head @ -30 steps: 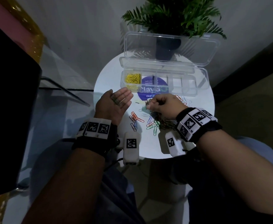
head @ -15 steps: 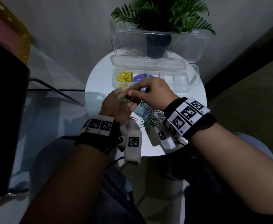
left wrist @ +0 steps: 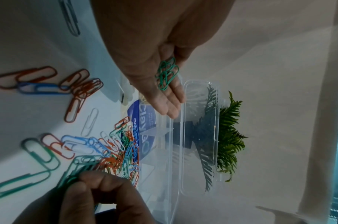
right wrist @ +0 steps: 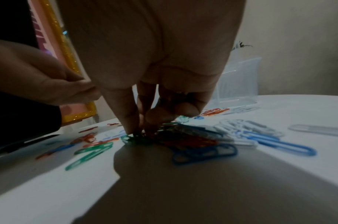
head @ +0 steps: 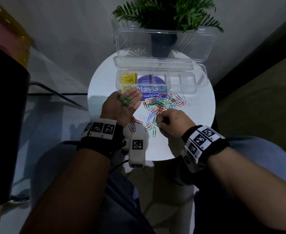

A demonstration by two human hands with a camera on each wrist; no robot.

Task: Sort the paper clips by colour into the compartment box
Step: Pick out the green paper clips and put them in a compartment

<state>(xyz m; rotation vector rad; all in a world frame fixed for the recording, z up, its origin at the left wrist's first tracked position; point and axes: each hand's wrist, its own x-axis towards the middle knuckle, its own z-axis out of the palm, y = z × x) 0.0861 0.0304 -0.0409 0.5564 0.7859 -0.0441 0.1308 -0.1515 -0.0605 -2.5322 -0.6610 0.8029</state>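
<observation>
Nearest, the right hand (head: 173, 123) pinches a green wire paper clip (right wrist: 134, 138) at the near edge of the mixed heap of coloured paper clips (head: 162, 103) on the round white table (head: 199, 119). It should lift only green. Just left, the left hand (head: 122, 105) lies spread, palm up, cupping small green clips (head: 125, 100). Farther off stands the clear plastic compartment box (head: 201, 85), with yellow clips (head: 128, 79) in its left end.

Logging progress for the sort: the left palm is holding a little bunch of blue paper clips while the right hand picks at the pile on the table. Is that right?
Not quite: the paper clips lying on the open left hand are green, not blue, as the left wrist view shows clearly. The rest stands: the right hand picks at the mixed pile on the white table.
</observation>
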